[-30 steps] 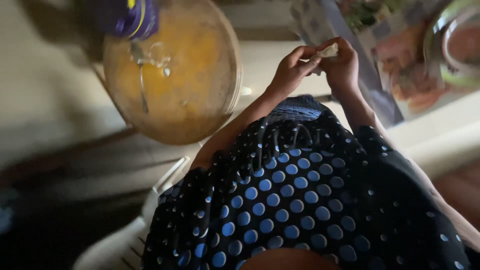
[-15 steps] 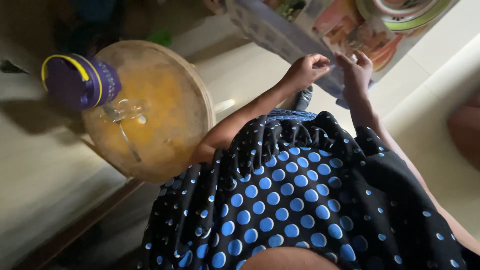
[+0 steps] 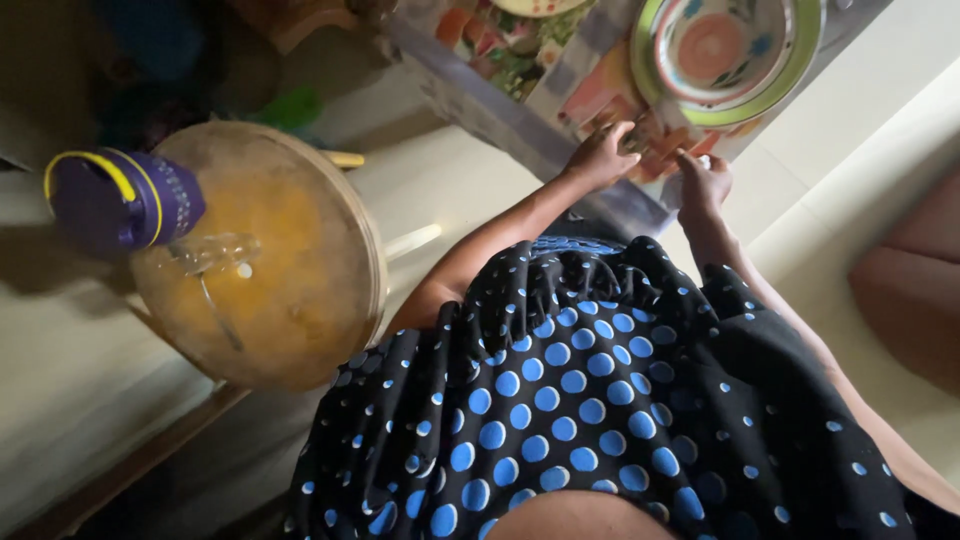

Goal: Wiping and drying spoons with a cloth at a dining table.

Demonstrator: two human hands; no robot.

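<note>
Apparently both hands are working at the near edge of the patterned tablecloth (image 3: 520, 110), on a table that runs away at a slant. The left hand (image 3: 602, 155) lies knuckles-up on the cloth with fingers curled under; whether it pinches anything I cannot tell. The right hand (image 3: 706, 182) has its fingertips drawn together, just beside the left, on something small and pale that is too tiny to name. A colourful bowl with a green rim (image 3: 728, 55) sits on the cloth just beyond them.

To my eye, small fingertip work like this goes best with the wrists resting on the table edge and the fingers kept low, so that nothing slides off the overhanging cloth onto the pale floor (image 3: 880, 130).

Room is tight at the left elbow: a round wooden stool-top (image 3: 300, 270) stands near the knee, carrying a purple jug with a yellow band (image 3: 120, 200) and a clear spoon-like thing. Toward the right the floor lies open, apart from a reddish shape at the frame's border.
</note>
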